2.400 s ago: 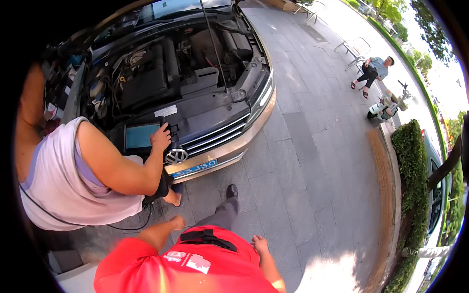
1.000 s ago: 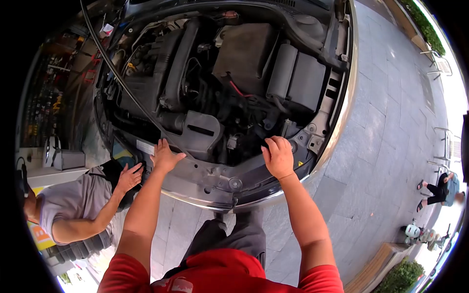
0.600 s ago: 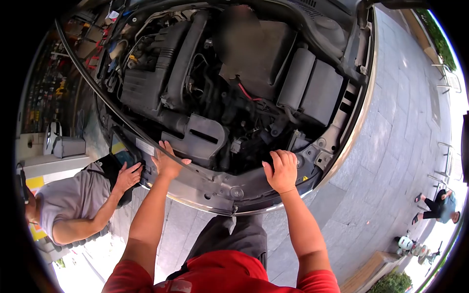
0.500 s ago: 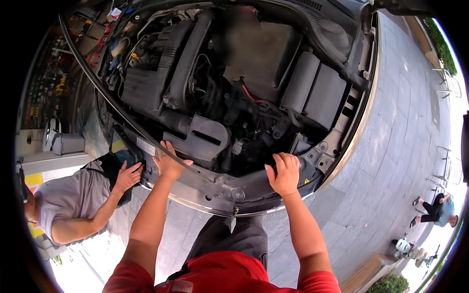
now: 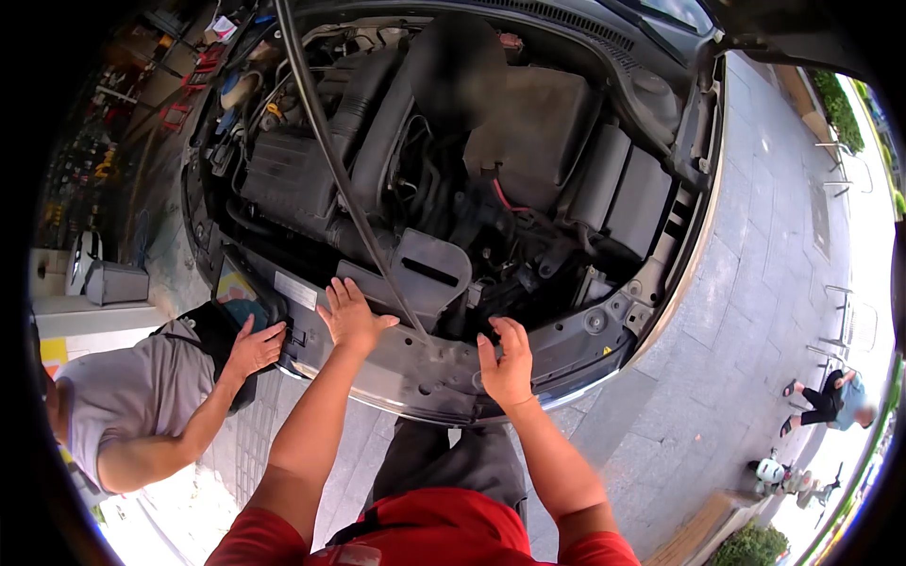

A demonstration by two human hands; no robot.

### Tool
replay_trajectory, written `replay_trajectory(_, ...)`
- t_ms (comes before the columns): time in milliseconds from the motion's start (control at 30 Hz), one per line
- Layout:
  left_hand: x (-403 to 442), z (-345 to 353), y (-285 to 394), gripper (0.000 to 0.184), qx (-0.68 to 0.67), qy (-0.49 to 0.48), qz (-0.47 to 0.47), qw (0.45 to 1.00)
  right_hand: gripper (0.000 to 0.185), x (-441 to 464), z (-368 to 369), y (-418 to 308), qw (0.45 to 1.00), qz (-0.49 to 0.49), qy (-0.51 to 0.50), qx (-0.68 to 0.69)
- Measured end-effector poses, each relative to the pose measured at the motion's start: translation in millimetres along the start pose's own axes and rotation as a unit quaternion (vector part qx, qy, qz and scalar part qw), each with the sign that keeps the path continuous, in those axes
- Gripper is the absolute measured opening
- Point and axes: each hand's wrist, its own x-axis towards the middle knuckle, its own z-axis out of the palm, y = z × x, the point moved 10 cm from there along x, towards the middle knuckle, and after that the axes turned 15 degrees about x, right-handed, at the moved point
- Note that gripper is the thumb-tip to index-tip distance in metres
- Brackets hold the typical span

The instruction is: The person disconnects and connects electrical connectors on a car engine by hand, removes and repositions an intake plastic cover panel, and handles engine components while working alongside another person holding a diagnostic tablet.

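Left hand: the left hand, centre of the frame, lies palm down at the front panel, wrist toward the lower edge, forearm slanting up from lower left. Its fingers are spread, thumb stretched out to the right.
Right hand: the right hand, right of centre, is raised at the panel's inner edge, back of the hand toward the camera. Fingers are loosely bent, thumb standing apart from them; whether the tips touch the panel I cannot tell.
Engine bay: it fills the upper middle, behind both hands, with the ribbed engine cover left of centre.
Prop rod: the rod runs from the top edge down to the panel, its foot between the hands, just right of the left thumb.
Co-worker: another person's hand is at lower left, beside a screen device.
Change since half a second ago: the right hand has shifted left along the panel, nearer the left; the rod now runs steeper and no longer crosses the left fingers.
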Motion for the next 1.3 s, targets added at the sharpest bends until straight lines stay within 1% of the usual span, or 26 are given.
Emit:
replay_trajectory(33,1,1,-1,0.123,0.002,0.006,0.007,1.0,0.031,-12,7,8,0.992,0.096,0.013,0.078)
replay_trajectory(67,0,4,-3,0.123,-0.002,0.008,0.013,1.0,0.024,-33,18,34,0.956,0.18,0.064,0.224)
replay_trajectory(100,-2,5,-3,0.123,-0.008,0.007,0.016,1.0,0.021,-53,27,48,0.875,0.301,0.101,0.366)
replay_trajectory(133,0,0,-2,0.123,-0.018,0.012,0.019,1.0,0.021,-68,42,47,0.759,0.402,0.13,0.495)
replay_trajectory(167,3,-4,-1,0.123,-0.026,0.017,0.021,0.999,0.026,-79,49,35,0.709,0.443,0.153,0.527)
replay_trajectory(200,4,-3,-1,0.123,-0.032,0.023,0.024,0.999,0.026,-79,52,21,0.713,0.439,0.153,0.524)
replay_trajectory(267,-3,2,-4,0.123,-0.034,0.023,0.03,0.999,0.032,-87,80,-19,0.634,0.43,0.102,0.635)
replay_trajectory(333,-3,-4,-5,0.122,-0.045,0.023,0.026,0.998,0.04,-77,95,-79,0.644,0.385,0.038,0.66)
replay_trajectory(367,-2,-3,-5,0.122,-0.043,0.019,0.024,0.999,0.055,-70,101,-109,0.657,0.315,-0.069,0.681)
replay_trajectory(433,-1,-8,-4,0.122,-0.036,0.006,0.028,0.999,0.07,-45,99,-192,0.63,0.224,-0.134,0.731)
replay_trajectory(467,-3,-5,-4,0.122,-0.027,-0.013,0.027,0.999,0.07,-35,97,-219,0.634,0.224,-0.133,0.728)
replay_trajectory(500,0,4,-2,0.122,-0.031,-0.013,0.029,0.999,0.075,-23,91,-248,0.645,0.188,-0.142,0.727)
replay_trajectory(533,6,11,-2,0.122,-0.019,0.012,0.026,0.999,0.08,-14,86,-264,0.655,0.151,-0.152,0.725)
replay_trajectory(567,11,18,-1,0.122,-0.006,0.038,0.021,0.999,0.08,-11,83,-265,0.656,0.151,-0.152,0.723)
replay_trajectory(600,7,9,-2,0.122,-0.007,0.039,0.022,0.999,0.082,-9,81,-265,0.692,0.138,-0.168,0.688)
replay_trajectory(633,0,0,-3,0.122,-0.019,0.014,0.025,0.999,0.083,-9,80,-263,0.725,0.126,-0.182,0.652)
replay_trajectory(667,-4,-6,-3,0.122,-0.031,-0.012,0.028,0.999,0.083,-13,77,-254,0.725,0.128,-0.183,0.652)
replay_trajectory(733,-6,-10,-3,0.121,-0.031,-0.013,0.024,0.999,0.07,-34,80,-215,0.762,0.179,-0.21,0.586)
replay_trajectory(767,-5,-11,-2,0.121,-0.028,-0.011,0.023,0.999,0.07,-45,80,-199,0.762,0.182,-0.212,0.584)
replay_trajectory(833,-3,-12,-2,0.121,-0.032,-0.012,0.025,0.999,0.048,-82,83,-133,0.826,0.307,-0.164,0.442)
replay_trajectory(867,-3,-11,-2,0.12,-0.035,-0.012,0.027,0.999,0.048,-98,87,-116,0.825,0.311,-0.166,0.442)
replay_trajectory(933,-2,-9,-1,0.121,-0.033,-0.017,0.027,0.999,0.032,-143,91,-63,0.818,0.421,-0.125,0.371)
replay_trajectory(967,-2,-10,-1,0.122,-0.03,-0.018,0.028,0.999,0.032,-158,91,-53,0.817,0.424,-0.127,0.37)
replay_trajectory(1033,-1,-9,0,0.122,-0.029,-0.025,0.026,0.999,0.031,-195,92,-31,0.799,0.495,-0.146,0.307)
replay_trajectory(1133,1,-6,0,0.123,-0.026,-0.029,0.024,0.999,0.031,-212,94,-25,0.81,0.486,-0.19,0.268)
replay_trajectory(1300,1,-6,0,0.123,-0.022,-0.028,0.021,0.999,0.031,-195,89,-20,0.82,0.487,-0.189,0.234)
